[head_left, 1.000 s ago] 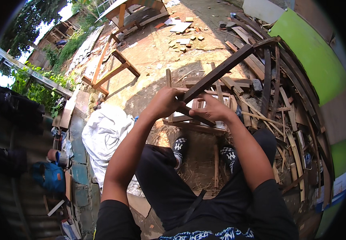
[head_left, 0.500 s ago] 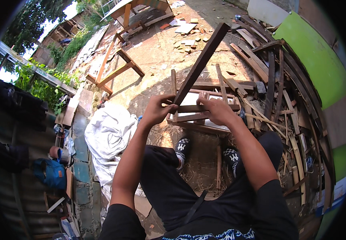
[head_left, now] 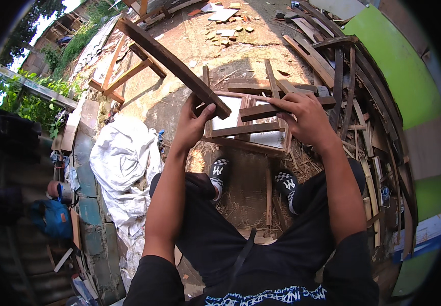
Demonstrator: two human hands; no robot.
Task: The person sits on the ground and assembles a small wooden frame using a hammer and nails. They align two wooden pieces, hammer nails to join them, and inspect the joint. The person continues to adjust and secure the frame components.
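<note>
My left hand (head_left: pixel 192 123) is closed around the lower end of a long dark wooden bar (head_left: pixel 167 61), which slants up to the far left. My right hand (head_left: pixel 308 120) grips a shorter wooden bar (head_left: pixel 257 112) from above, its near end pointing left. A gap separates the two bars' ends. Below them lies a brown wooden frame (head_left: pixel 263 147) with white panels. Another wooden piece (head_left: pixel 246 130) rests across this frame, and two upright slats, including one slat (head_left: pixel 270 76), rise beside my hands.
A heap of scrap timber (head_left: pixel 340 92) lines the right side, beside a green panel (head_left: pixel 383 61). White cloth (head_left: pixel 123 158) lies at left, near a blue bag (head_left: pixel 52 218). Further off stand a wooden frame (head_left: pixel 128 77) and scattered tile pieces (head_left: pixel 223 15).
The long bar has swung from leaning far right to leaning far left. My hands have moved apart, and the shorter bar has shifted right with my right hand, away from the left one.
</note>
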